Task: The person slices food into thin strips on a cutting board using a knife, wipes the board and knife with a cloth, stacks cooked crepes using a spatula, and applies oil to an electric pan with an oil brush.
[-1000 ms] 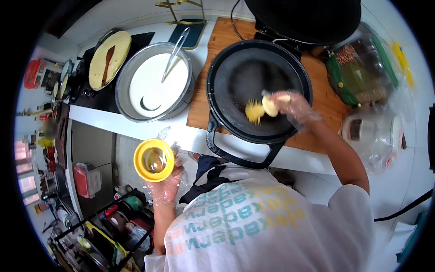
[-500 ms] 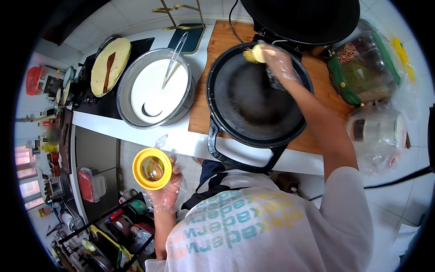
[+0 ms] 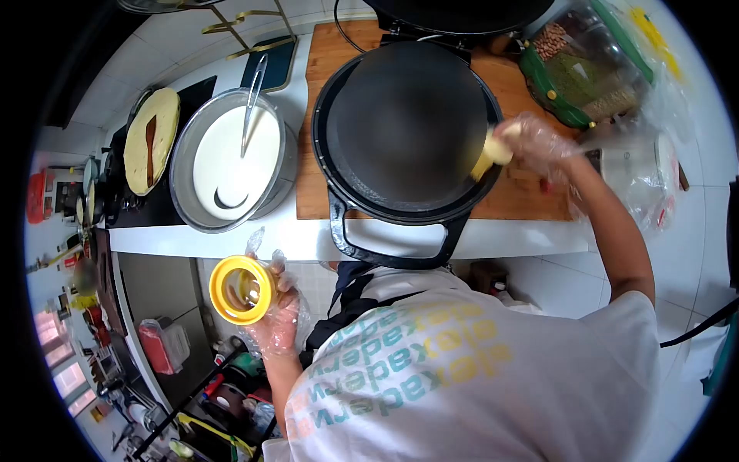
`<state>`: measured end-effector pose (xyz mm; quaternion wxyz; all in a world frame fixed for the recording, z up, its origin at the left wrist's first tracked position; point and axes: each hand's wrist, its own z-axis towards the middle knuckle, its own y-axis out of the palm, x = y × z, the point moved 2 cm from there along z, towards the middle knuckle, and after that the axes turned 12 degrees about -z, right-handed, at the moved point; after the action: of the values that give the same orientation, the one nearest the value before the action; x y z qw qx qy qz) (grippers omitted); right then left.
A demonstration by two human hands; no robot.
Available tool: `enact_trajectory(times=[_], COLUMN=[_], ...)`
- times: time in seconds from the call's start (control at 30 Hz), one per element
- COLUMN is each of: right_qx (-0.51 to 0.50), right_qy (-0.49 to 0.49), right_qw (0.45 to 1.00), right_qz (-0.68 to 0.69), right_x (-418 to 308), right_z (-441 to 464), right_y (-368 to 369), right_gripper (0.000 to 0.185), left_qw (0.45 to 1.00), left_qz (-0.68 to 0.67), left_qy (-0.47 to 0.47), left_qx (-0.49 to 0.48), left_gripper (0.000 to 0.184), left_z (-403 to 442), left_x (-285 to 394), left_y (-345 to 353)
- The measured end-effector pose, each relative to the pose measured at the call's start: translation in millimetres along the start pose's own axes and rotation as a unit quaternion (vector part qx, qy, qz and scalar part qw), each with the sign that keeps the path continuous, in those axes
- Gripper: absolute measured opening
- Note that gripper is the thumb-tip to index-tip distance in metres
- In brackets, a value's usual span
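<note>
My left hand (image 3: 281, 316), in a clear plastic glove, holds a jar with a yellow rim (image 3: 219, 291) below the counter's front edge. A little liquid shows inside it. My right hand (image 3: 539, 142), also gloved, is closed on a pale-handled brush (image 3: 493, 154). Its yellow bristles touch the right edge of the round black griddle (image 3: 408, 131) and are blurred. Left of the griddle, a metal pot (image 3: 289, 165) holds white batter (image 3: 235, 158) with a ladle (image 3: 250, 112) in it.
A flatbread (image 3: 165, 123) with a wooden spatula (image 3: 151, 146) lies at the left. The griddle's raised black lid (image 3: 462, 11) stands behind. A green-edged container (image 3: 577, 77) and a bagged clear container (image 3: 635, 173) are at the right. A black handle (image 3: 392, 258) juts over the counter edge.
My right hand has swept the brush from the griddle's front to its back, then to its right edge. My left hand still holds the jar. The camera view has shifted.
</note>
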<state>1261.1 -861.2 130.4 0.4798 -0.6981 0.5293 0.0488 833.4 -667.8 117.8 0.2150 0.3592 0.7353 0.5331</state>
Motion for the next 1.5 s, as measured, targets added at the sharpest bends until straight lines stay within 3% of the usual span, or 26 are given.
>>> enact_trajectory(times=[0.03,0.07,0.1,0.13,0.2,0.23,0.27,0.3,0.43,0.5,0.63,0.7,0.77,0.8,0.9,0.93,0.97,1.07,1.2,1.3,1.37,1.43,1.5], right_qx=[0.089,0.092,0.219,0.237,0.33,0.397,0.342,0.231,0.217,0.096,0.008,-0.016,0.01,0.034,0.165,0.24,0.246,0.218,0.111,0.051,-0.023,-0.034,0.033], right_qy=[-0.09,0.072,-0.122,-0.119,-0.217,-0.316,-0.318,-0.236,-0.363,-0.365,-0.292,-0.299,-0.161,-0.144,-0.126,-0.164,-0.208,-0.312,-0.304,-0.244,-0.234,-0.242,-0.223], right_qw=[0.992,0.993,0.96,0.957,0.904,0.838,0.856,0.928,0.875,0.925,0.955,0.952,0.983,0.989,0.978,0.952,0.94,0.924,0.942,0.967,0.971,0.964,0.954], right_qz=[0.028,-0.008,-0.12,-0.119,-0.163,-0.201,-0.224,-0.171,-0.235,-0.038,-0.058,-0.062,-0.083,-0.02,-0.012,-0.096,-0.109,0.039,0.089,-0.059,-0.051,-0.107,-0.197], right_x=[13,-17,23,14,2,2,-17,-28,-73,-98,-104,-55,-42,-37,-21,-27,-35,-60,-115,-126,-100,-72,-50], right_z=[8,0,39,44,68,84,81,78,66,58,35,56,38,30,44,50,58,86,65,50,36,21,3], right_y=[-9,-22,-28,-26,-16,-7,0,9,80,96,100,98,53,33,6,10,18,63,105,115,111,89,60], right_gripper=[0.021,0.025,0.029,0.029,0.028,0.027,0.026,0.029,0.026,0.026,0.027,0.027,0.025,0.026,0.029,0.031,0.031,0.029,0.027,0.029,0.03,0.026,0.024], left_qw=[1.0,1.0,0.999,1.0,0.999,0.999,0.999,0.998,1.0,0.999,1.0,0.999,0.998,0.999,0.999,0.999,0.999,0.998,0.995,0.994,0.995,0.994,0.995], left_qz=[-0.003,-0.006,-0.007,0.014,0.021,0.025,0.021,0.017,-0.017,-0.03,-0.001,0.024,0.026,0.019,-0.002,-0.01,-0.01,-0.007,-0.037,-0.035,-0.018,-0.017,0.007], left_qy=[-0.004,-0.006,-0.006,-0.008,-0.008,-0.005,0.002,0.01,-0.02,-0.023,0.005,0.025,0.028,0.022,-0.014,-0.029,-0.037,-0.061,-0.09,-0.098,-0.093,-0.105,-0.091], left_qx=[0.011,0.023,0.036,0.021,0.029,0.033,0.047,0.063,0.013,0.007,0.014,0.019,0.044,0.045,0.032,0.026,0.021,0.022,0.024,0.022,0.032,0.015,0.035], left_gripper=[0.052,0.054,0.055,0.052,0.053,0.053,0.053,0.054,0.057,0.056,0.056,0.055,0.057,0.056,0.056,0.056,0.056,0.056,0.054,0.055,0.055,0.055,0.055], left_z=[0,1,0,1,1,1,-1,-4,-6,-9,-17,-16,-15,-14,-9,-8,-5,-2,-2,-1,-4,0,5], left_x=[-2,-3,-5,-9,-16,-19,-20,-23,-26,-27,-24,-27,-27,-27,-30,-32,-33,-38,-45,-49,-50,-53,-59], left_y=[-1,0,0,2,6,6,6,5,3,0,3,7,6,4,5,5,6,6,1,1,0,1,3])
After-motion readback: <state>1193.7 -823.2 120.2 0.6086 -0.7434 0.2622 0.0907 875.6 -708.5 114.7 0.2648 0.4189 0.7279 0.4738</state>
